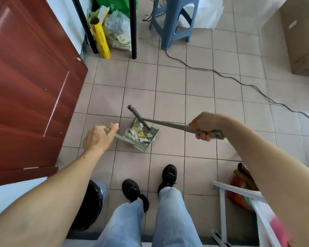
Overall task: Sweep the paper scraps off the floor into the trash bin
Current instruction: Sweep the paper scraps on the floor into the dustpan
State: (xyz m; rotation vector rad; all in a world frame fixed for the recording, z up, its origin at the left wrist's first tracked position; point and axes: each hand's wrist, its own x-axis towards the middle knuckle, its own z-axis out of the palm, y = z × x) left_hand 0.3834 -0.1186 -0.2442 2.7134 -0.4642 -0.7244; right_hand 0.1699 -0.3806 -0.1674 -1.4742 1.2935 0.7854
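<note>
While gripped, dustpan (143, 135) holds scraps (141, 133), broom (139, 116) above

The dustpan (143, 138) sits on the floor between the left hand's fingers (112, 128) and the right hand's fingers (202, 135), paper scraps (141, 133) in it, broom head (138, 116) across its far edge; trash bin (89, 204) behind the left hand.

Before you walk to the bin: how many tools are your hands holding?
2: the dustpan, with paper scraps, in the left hand; the broom in the right hand.
</note>
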